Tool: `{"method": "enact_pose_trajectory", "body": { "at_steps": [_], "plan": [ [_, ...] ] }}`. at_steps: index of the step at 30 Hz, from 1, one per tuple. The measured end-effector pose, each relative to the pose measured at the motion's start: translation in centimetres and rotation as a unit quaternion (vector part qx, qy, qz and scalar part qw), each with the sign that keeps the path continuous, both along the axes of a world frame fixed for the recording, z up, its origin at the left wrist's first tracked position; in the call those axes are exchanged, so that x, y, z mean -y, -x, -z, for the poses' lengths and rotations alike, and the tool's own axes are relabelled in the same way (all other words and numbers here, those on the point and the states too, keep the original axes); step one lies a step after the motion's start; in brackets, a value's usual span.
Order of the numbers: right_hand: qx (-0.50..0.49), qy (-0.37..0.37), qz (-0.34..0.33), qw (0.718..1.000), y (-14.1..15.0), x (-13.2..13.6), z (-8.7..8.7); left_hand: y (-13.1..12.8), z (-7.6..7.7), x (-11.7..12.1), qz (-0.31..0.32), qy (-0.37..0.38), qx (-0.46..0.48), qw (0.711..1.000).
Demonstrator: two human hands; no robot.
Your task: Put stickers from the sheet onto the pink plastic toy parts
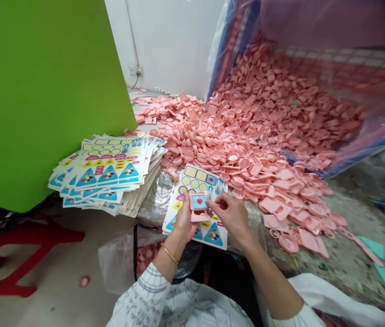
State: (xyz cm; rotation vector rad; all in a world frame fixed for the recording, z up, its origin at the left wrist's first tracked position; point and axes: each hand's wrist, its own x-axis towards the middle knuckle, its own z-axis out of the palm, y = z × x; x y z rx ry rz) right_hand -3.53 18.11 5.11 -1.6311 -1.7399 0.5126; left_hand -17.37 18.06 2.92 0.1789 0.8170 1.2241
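No words or numbers can be read. The stacked sticker sheets (pixel 107 170) show blue triangles with small cartoon pictures, and a blue sticker (pixel 199 202) on the pink plastic piece (pixel 195 217) shows a red heart.

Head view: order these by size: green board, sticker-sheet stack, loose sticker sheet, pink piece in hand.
Green board, sticker-sheet stack, loose sticker sheet, pink piece. Nearness to the camera may inflate the pink piece.
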Motion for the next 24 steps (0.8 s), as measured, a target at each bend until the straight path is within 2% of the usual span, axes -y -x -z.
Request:
{"method": "enact_pose_trajectory", "body": {
  "at_steps": [5,12,24],
  "plan": [
    [0.012,-0.022,-0.008,1.0,-0.09,-0.13,0.07,0.03,-0.26,0.18,0.005,-0.006,-0.009,1.0],
    [0.016,-0.001,0.005,1.0,0.05,0.05,0.57,-0.1,0.04,0.31,0.002,0.002,-0.017,1.0],
    [0.048,-0.02,-0.002,0.999,0.06,0.39,0.8,-0.05,0.06,0.76,0.016,0.011,-0.034,0.999]
  ]
}}
